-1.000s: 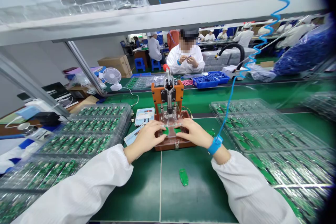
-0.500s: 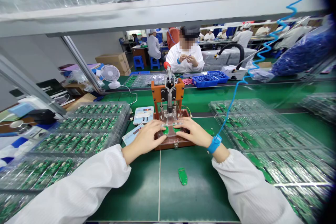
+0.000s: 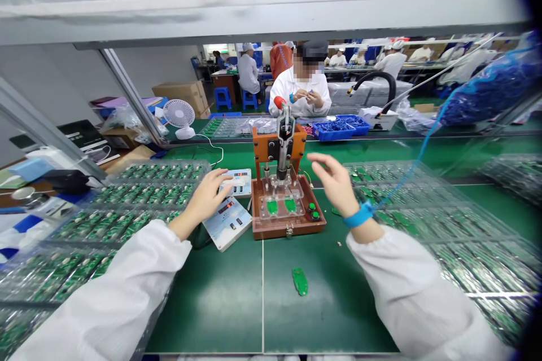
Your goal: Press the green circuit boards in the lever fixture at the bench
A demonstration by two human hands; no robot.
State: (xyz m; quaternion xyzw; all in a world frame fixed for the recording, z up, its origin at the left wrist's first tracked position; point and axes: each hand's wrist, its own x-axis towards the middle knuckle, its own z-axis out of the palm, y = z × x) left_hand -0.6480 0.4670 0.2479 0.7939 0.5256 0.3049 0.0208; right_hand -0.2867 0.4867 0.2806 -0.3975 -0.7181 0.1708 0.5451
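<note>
A brown test fixture (image 3: 286, 220) with an orange frame and a red-knobbed lever (image 3: 282, 118) stands at the middle of the green table. Two small green circuit boards (image 3: 282, 205) lie in its clear nest. My left hand (image 3: 207, 196) hovers left of the fixture, over two small meters (image 3: 228, 220), fingers loosely curled and holding nothing that I can see. Raised to the right of the lever, my right hand (image 3: 334, 180) has its fingers spread and nothing in it; a blue wrist strap (image 3: 359, 215) circles the wrist. One loose green board (image 3: 300, 281) lies near the front edge.
Clear trays of green boards are stacked at the left (image 3: 139, 203) and at the right (image 3: 427, 220). A small white fan (image 3: 180, 115) and blue bins (image 3: 339, 126) sit behind. A person in white works across the bench (image 3: 301, 96). A shelf beam (image 3: 271, 14) runs overhead.
Both hands have left the fixture's nest: the left drew back to the left over the meters, the right rose up and to the right. The two boards now lie uncovered.
</note>
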